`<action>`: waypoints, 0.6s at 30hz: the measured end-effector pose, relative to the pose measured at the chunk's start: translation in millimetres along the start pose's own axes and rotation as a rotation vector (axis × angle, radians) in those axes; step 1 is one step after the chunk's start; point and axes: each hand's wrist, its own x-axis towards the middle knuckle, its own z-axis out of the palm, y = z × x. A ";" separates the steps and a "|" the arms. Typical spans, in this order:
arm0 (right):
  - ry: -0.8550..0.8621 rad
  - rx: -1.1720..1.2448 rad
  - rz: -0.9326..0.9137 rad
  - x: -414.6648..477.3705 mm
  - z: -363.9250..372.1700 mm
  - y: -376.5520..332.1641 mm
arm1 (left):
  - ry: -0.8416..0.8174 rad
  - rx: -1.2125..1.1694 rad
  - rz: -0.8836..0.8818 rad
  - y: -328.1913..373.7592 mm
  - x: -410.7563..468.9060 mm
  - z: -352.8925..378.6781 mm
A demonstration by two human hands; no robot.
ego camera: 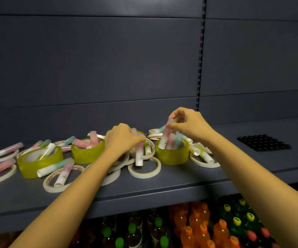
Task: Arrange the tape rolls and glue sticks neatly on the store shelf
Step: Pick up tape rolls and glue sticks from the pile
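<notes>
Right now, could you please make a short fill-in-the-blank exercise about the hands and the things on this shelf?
1. The left hand and the right hand each hold one ____ stick.
2. The right hand's stick stands in a tape roll of ____ colour.
3. The left hand's stick is held ____, not lying flat.
4. Under the shelf stand ____ with coloured caps.
Missing words: glue; yellow; upright; bottles.
</notes>
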 end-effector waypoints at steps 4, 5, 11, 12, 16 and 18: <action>0.124 0.027 -0.007 -7.7 -26.2 20.7 | 0.140 -0.140 0.087 21.2 5.6 -7.5; 0.149 0.016 -0.004 -9.0 -33.2 26.8 | 0.162 -0.173 0.104 29.2 6.2 -6.3; 0.228 -0.086 0.007 -14.8 -79.8 70.5 | 0.157 -0.234 0.172 92.3 6.0 17.7; 0.234 -0.095 0.006 -15.6 -88.0 79.1 | 0.149 -0.229 0.189 103.4 6.3 23.5; 0.253 -0.123 0.003 -11.8 -122.3 118.3 | 0.106 -0.208 0.237 146.7 9.9 50.1; 0.250 -0.135 0.001 -5.9 -140.8 140.6 | 0.086 -0.197 0.231 168.2 13.3 65.1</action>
